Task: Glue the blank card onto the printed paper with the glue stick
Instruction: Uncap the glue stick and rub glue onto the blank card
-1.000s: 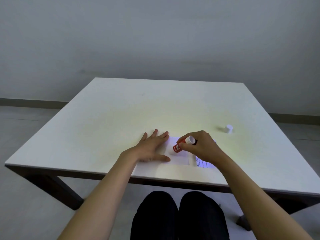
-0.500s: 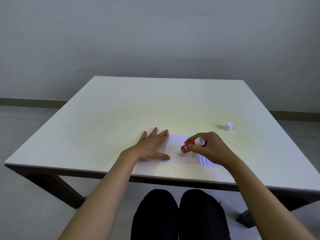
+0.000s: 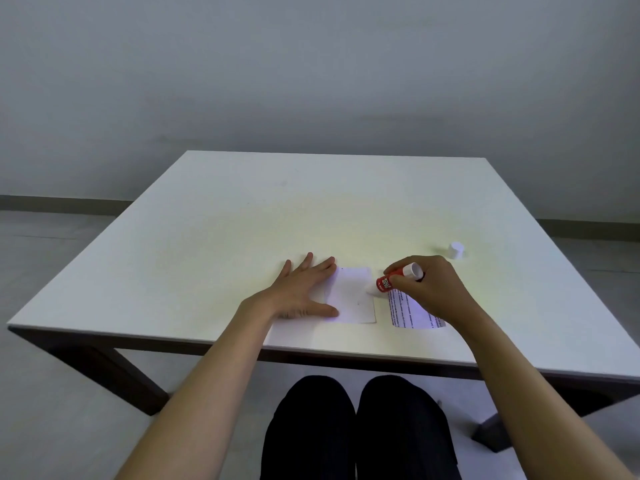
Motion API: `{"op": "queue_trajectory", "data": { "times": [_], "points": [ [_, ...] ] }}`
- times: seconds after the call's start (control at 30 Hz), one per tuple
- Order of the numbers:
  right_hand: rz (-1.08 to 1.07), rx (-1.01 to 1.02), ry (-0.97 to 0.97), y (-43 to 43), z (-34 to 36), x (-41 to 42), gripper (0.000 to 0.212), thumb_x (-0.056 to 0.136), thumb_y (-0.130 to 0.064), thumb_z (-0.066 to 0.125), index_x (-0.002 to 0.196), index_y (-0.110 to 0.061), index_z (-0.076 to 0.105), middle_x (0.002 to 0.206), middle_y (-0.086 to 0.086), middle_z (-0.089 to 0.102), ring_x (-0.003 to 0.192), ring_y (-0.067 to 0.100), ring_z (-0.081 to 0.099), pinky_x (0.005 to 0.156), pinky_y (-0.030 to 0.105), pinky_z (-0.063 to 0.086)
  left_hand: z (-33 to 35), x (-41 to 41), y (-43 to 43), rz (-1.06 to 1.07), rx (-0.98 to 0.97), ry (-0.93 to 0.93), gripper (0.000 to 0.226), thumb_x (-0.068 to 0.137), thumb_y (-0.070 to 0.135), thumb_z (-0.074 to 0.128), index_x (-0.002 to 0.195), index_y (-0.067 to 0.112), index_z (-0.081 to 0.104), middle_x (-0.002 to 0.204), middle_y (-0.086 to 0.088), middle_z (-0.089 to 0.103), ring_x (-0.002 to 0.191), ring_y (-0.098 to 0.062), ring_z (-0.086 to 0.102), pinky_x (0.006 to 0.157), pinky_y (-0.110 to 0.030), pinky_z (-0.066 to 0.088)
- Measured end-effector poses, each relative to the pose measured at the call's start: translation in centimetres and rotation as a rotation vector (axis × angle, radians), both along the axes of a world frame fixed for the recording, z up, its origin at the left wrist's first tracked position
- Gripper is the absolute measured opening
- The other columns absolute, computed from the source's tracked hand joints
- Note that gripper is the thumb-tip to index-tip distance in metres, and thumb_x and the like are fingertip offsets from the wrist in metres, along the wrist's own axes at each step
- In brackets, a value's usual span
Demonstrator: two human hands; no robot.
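A small blank white card (image 3: 353, 295) lies flat near the table's front edge. My left hand (image 3: 301, 292) presses flat on the table, fingers spread, touching the card's left side. My right hand (image 3: 427, 287) grips a red glue stick (image 3: 394, 278) held slanted, its glue tip down at the card's right edge. The printed paper (image 3: 407, 311) with lines of text lies just right of the card, partly hidden under my right hand.
The glue stick's white cap (image 3: 455, 250) stands on the white table (image 3: 242, 220) behind my right hand. My knees in dark trousers (image 3: 356, 427) sit under the front edge. A grey wall rises behind the table.
My right hand has carried the glue stick rightward, from over the card's middle to its right edge. My left hand has stayed flat in place.
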State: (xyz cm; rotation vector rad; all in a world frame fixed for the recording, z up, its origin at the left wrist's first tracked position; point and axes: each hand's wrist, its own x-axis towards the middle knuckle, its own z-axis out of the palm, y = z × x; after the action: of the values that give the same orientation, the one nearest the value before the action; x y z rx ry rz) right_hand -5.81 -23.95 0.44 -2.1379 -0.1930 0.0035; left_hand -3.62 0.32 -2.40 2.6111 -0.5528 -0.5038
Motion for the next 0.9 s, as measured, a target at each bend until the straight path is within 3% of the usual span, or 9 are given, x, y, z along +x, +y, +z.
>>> {"op": "queue_trajectory", "data": {
  "times": [0.17,0.23,0.3,0.4,0.47,0.57,0.73,0.8,0.9],
  "points": [
    [0.202,0.000,0.121,0.3,0.3,-0.5,0.012,0.071,-0.017,0.065,0.072,-0.022,0.076,0.073,-0.005,0.076,0.071,0.017,0.068,0.067,0.033,0.050,-0.4,0.2,0.1,0.005,-0.012,-0.007,0.092,0.081,0.048,0.062,0.151,0.026,0.006,0.159,0.016,-0.002,0.146,-0.010,-0.016,0.118,-0.043,-0.014],
    [0.142,0.019,0.090,0.6,0.3,0.3,0.011,0.073,-0.017,0.066,0.073,-0.019,0.076,0.077,0.000,0.077,0.074,0.026,0.067,0.066,0.034,0.047,-0.5,0.2,0.1,0.000,-0.010,-0.013,0.092,0.081,0.048,0.062,0.151,0.026,0.006,0.159,0.017,-0.002,0.146,-0.010,-0.016,0.118,-0.043,-0.014],
    [0.003,0.045,0.035,1.0,0.2,1.3,0.009,0.075,-0.017,0.067,0.077,-0.015,0.076,0.082,0.006,0.076,0.065,0.026,0.061,0.060,0.027,0.043,-0.5,0.3,0.1,-0.001,-0.009,-0.020,0.092,0.081,0.048,0.062,0.151,0.026,0.007,0.159,0.018,-0.001,0.146,-0.010,-0.015,0.118,-0.043,-0.014],
    [-0.105,0.067,-0.001,1.7,0.1,1.9,0.010,0.077,-0.017,0.068,0.081,-0.010,0.075,0.076,0.005,0.072,0.045,0.001,0.047,0.043,0.010,0.034,-0.5,0.3,0.2,-0.003,-0.010,-0.021,0.091,0.081,0.048,0.062,0.151,0.026,0.007,0.159,0.018,-0.001,0.146,-0.010,-0.015,0.118,-0.043,-0.013],
    [-0.049,0.033,0.007,2.2,-0.3,1.3,0.007,0.074,-0.021,0.071,0.078,-0.017,0.075,0.078,-0.003,0.073,0.051,-0.001,0.053,0.046,0.009,0.037,-0.6,0.3,0.2,-0.002,-0.012,-0.020,0.092,0.081,0.049,0.062,0.151,0.026,0.008,0.159,0.018,-0.001,0.146,-0.009,-0.015,0.118,-0.043,-0.014],
    [0.050,0.017,0.026,2.7,-0.5,0.1,0.006,0.073,-0.023,0.073,0.078,-0.024,0.075,0.082,-0.007,0.075,0.079,0.010,0.066,0.066,0.022,0.047,-0.6,0.3,0.1,0.006,-0.025,-0.016,0.093,0.079,0.049,0.064,0.151,0.026,0.008,0.159,0.018,0.000,0.146,-0.009,-0.015,0.118,-0.042,-0.014],
    [0.076,0.095,0.089,2.2,-0.2,0.3,0.010,0.075,-0.019,0.067,0.076,-0.021,0.077,0.081,-0.006,0.077,0.072,0.022,0.066,0.065,0.027,0.045,-0.4,0.2,0.1,0.004,-0.021,-0.015,0.093,0.080,0.048,0.064,0.151,0.025,0.008,0.159,0.016,0.000,0.146,-0.010,-0.015,0.118,-0.044,-0.013],
    [-0.020,0.094,0.065,2.2,-0.3,0.6,0.010,0.075,-0.020,0.068,0.079,-0.016,0.076,0.072,-0.008,0.074,0.047,0.012,0.052,0.051,0.016,0.038,-0.4,0.2,0.1,0.003,-0.024,-0.016,0.093,0.081,0.047,0.063,0.151,0.025,0.008,0.159,0.016,0.000,0.146,-0.010,-0.015,0.118,-0.044,-0.013],
    [-0.106,0.070,0.002,2.9,-0.5,0.3,0.009,0.074,-0.023,0.071,0.081,-0.017,0.075,0.062,-0.017,0.067,0.049,-0.006,0.053,0.043,0.004,0.034,-0.5,0.2,0.1,0.006,-0.029,-0.017,0.094,0.079,0.048,0.064,0.151,0.025,0.008,0.159,0.018,-0.001,0.146,-0.009,-0.015,0.118,-0.043,-0.013]
  ]
}}
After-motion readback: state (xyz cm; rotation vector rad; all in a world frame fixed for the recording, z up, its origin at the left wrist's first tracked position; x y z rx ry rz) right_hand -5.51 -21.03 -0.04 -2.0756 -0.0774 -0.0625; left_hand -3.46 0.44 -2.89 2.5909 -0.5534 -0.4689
